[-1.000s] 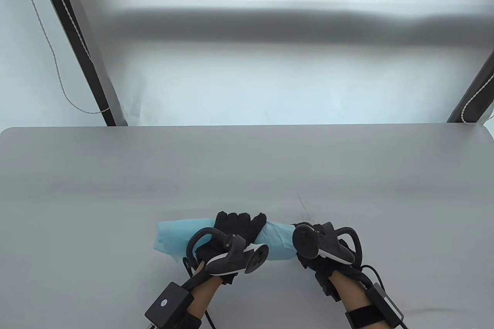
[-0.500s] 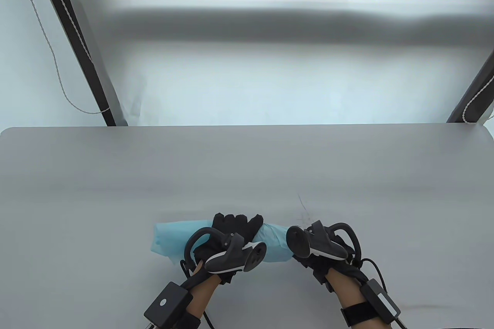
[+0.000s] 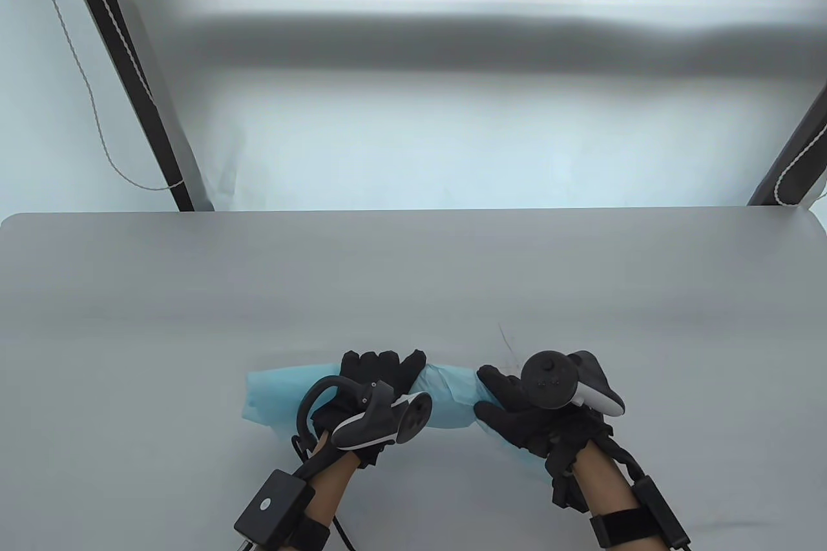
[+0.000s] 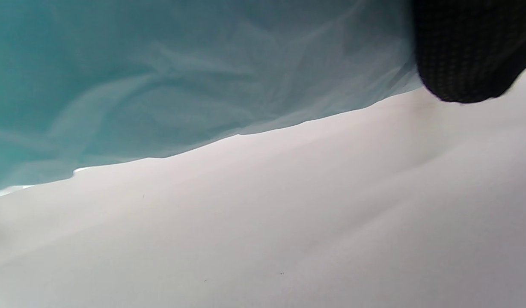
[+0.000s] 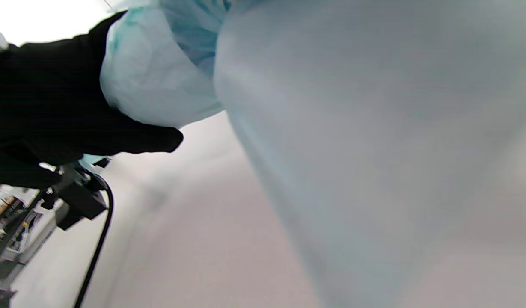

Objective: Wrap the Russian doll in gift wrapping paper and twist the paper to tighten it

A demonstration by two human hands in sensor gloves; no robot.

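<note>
A roll of light blue wrapping paper (image 3: 278, 393) lies sideways near the table's front edge, and the doll inside it is hidden. My left hand (image 3: 381, 371) grips the middle of the roll, fingers curled over its top. My right hand (image 3: 496, 397) is turned over and holds the paper's right end, with a strip of paper showing under its palm. In the left wrist view the paper (image 4: 168, 77) fills the upper left, with a gloved fingertip (image 4: 459, 55) beside it. The blurred right wrist view shows the paper bulge (image 5: 156, 81) held by the left glove (image 5: 44, 107).
The grey table (image 3: 413, 280) stretches wide behind and to both sides of the roll. A small dark scratch mark (image 3: 507, 344) sits just behind my right hand. Black frame bars with cords (image 3: 129, 79) stand beyond the far edge.
My right hand has rolled over at the paper's right end, so its tracker swung up and to the right. The roll and my left hand shifted slightly left.
</note>
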